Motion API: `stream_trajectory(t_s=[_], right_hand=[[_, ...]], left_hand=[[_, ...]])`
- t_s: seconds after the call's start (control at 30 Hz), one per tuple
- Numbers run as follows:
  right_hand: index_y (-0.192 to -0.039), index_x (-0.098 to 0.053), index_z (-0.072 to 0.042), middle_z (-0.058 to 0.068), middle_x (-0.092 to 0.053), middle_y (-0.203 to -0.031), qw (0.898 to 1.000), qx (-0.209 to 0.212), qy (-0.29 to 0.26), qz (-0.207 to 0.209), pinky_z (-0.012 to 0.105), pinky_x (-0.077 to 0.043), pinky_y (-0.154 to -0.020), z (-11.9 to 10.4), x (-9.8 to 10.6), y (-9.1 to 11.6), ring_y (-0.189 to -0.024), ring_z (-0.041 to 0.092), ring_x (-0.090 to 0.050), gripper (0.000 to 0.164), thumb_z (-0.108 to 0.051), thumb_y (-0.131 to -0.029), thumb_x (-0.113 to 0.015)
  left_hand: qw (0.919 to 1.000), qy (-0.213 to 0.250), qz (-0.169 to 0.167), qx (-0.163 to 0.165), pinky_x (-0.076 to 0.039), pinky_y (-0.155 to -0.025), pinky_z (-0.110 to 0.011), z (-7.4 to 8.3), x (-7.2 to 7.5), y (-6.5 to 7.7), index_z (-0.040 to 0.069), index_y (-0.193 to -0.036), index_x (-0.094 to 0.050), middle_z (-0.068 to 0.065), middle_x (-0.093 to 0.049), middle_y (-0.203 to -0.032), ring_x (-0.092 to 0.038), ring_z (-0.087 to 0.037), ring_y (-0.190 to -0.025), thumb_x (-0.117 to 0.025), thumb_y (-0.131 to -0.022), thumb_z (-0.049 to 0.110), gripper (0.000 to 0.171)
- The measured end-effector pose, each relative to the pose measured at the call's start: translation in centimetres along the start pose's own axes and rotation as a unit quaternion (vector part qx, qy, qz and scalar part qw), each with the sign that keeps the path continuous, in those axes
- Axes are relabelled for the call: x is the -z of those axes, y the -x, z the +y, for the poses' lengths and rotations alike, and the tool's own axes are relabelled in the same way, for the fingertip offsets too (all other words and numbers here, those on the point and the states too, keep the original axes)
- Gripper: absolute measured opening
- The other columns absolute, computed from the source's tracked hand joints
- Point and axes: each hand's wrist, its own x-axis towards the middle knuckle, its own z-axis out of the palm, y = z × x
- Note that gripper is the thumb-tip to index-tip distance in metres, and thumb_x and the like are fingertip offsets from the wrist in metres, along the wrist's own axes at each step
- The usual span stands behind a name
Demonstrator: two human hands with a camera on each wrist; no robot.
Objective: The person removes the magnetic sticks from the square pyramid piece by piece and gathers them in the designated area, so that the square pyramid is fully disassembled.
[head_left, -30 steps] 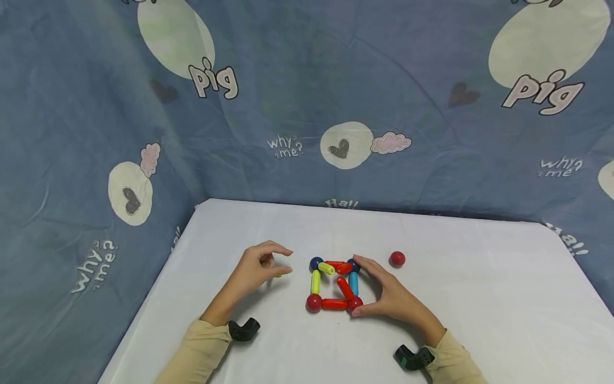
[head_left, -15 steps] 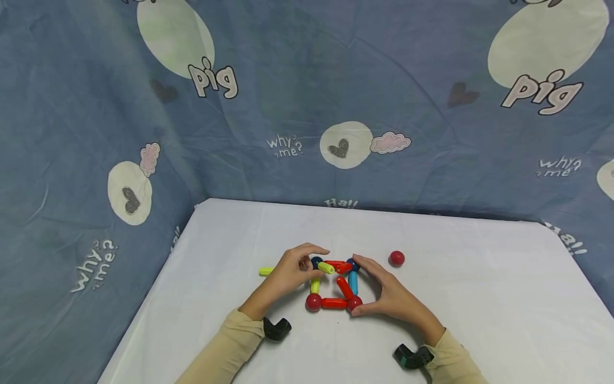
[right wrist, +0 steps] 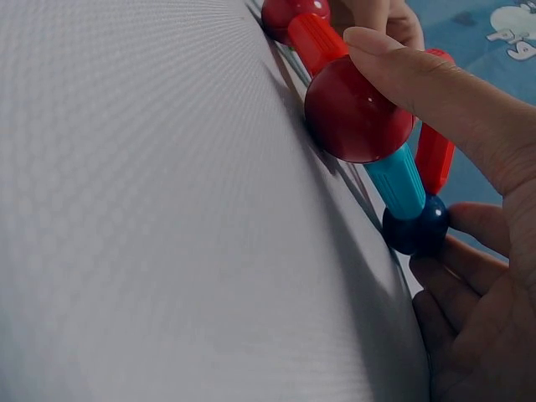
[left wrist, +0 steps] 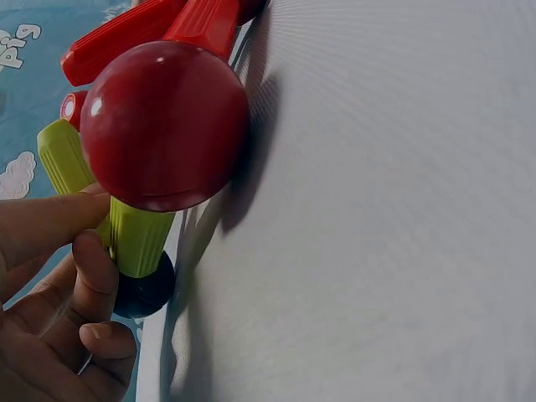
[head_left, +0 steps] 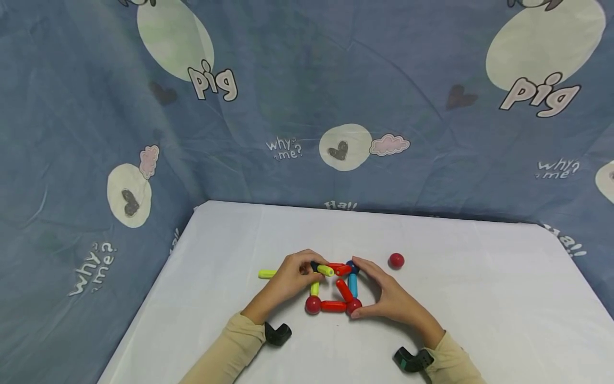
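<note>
A square frame of magnetic rods and balls sits on the white table. Its near corners are red balls, left point(head_left: 313, 305) and right point(head_left: 354, 305); the far ones are dark blue balls, left point(head_left: 314, 265) and right point(right wrist: 416, 224). A red rod point(head_left: 333, 306), a light-blue rod point(head_left: 353, 285) and a yellow-green side rod point(left wrist: 141, 239) join corners. Other rods stand up from corners, among them a yellow-green rod point(head_left: 325, 270), which my left hand point(head_left: 290, 277) pinches near its base. My right hand point(head_left: 395, 296) spans the right side, thumb on the red ball, fingers against the blue ball.
One loose red ball point(head_left: 396, 260) lies behind my right hand. Left of my left hand is a loose yellow-green rod point(head_left: 267, 273). A patterned blue cloth point(head_left: 268, 96) hangs behind and left of the white table point(head_left: 479, 277).
My left hand has moved right from beside the loose yellow-green rod to the frame's far left corner, and its fingers have closed in there. My right hand has stayed in place.
</note>
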Motion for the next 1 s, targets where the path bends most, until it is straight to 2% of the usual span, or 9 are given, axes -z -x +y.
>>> stream_trajectory(t_s=[0.33,1.0], right_hand=[[-0.159,-0.039,-0.018,0.005,-0.042,-0.164,1.0,0.003,0.001,0.002,0.065,-0.034,-0.117,0.01,0.01,0.0,-0.152,0.034,-0.038,0.11,-0.047,-0.069,-0.095],[-0.16,-0.039,-0.02,0.004,-0.042,-0.164,1.0,0.0,0.007,0.002,0.064,-0.036,-0.116,0.0,0.02,0.07,-0.152,0.033,-0.039,0.109,-0.047,-0.07,-0.094]], left_hand=[[0.9999,-0.003,0.01,0.002,-0.044,-0.064,-0.018,-0.15,-0.13,0.04,0.019,-0.11,-0.078,0.003,-0.073,-0.106,-0.053,-0.009,-0.071,-0.083,-0.086,0.01,0.026],[0.9997,0.021,0.012,0.006,-0.043,-0.063,-0.018,-0.38,-0.3,-0.03,0.018,-0.104,-0.076,0.002,-0.07,-0.099,-0.051,-0.008,-0.07,-0.082,-0.087,0.01,0.02]])
